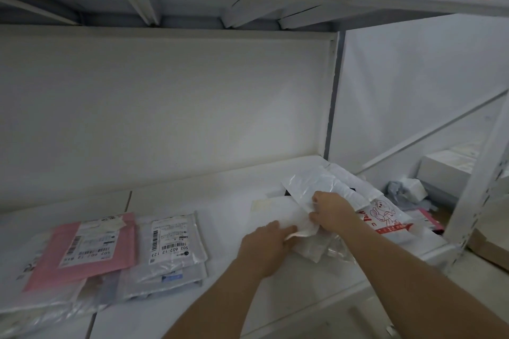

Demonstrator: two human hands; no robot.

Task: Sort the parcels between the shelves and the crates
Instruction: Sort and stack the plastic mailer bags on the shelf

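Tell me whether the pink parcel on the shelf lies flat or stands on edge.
Flat. The pink parcel lies label-up on the shelf, atop other clear-wrapped parcels, its whole printed label facing the camera.

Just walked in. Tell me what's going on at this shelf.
A person is sorting parcels on a white shelf. Both hands work on one white plastic mailer bag at the right end: the right hand pinches its crumpled edge, and the left hand holds its lower corner. Under it lies a pile of bags, including a white bag with a red cartoon print. Further left, a pink labelled mailer and a clear labelled pouch lie flat.
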